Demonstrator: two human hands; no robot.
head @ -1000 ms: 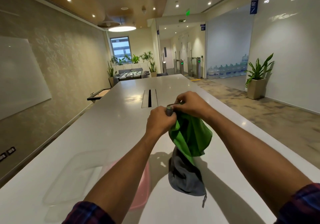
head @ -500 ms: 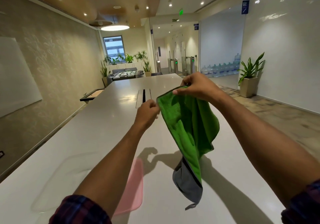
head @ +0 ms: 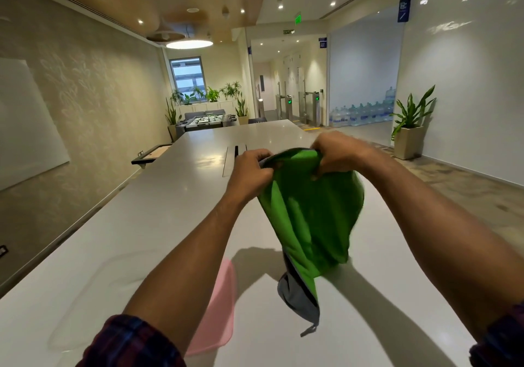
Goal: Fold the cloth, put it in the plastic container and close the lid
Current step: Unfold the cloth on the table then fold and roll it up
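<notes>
Since half a second ago the two hands have drawn closer together along the cloth's top edge, and the green face, which then hung as a narrow drape, now billows wider between them. Both hands are raised above the tabletop [head: 158,225]. The left hand [head: 251,169] is closed in a fist on the top edge of the cloth [head: 309,213], where a sliver of the grey side shows; the right hand [head: 336,154] is likewise clenched on the same edge a little further along, fingers curled right over the fabric. Each grip is fully closed on cloth, with nothing else in it.

The cloth hangs free in the air from those two holds, green toward the camera, its grey lower corner and small loop dangling near the tabletop without clearly touching it. I judge the fold is only being set up: the person seems to be finding corners and shaking the cloth out. The next move calls for spreading the hands to pull the edge taut, then bringing the corners together or laying the cloth flat.

Counted: one cloth, two hands, and one plastic container [head: 218,310] (pinkish, blurred, mostly hidden behind the left forearm). Beside it a faint clear shape [head: 93,290] may be the lid, though I cannot tell for certain.
</notes>
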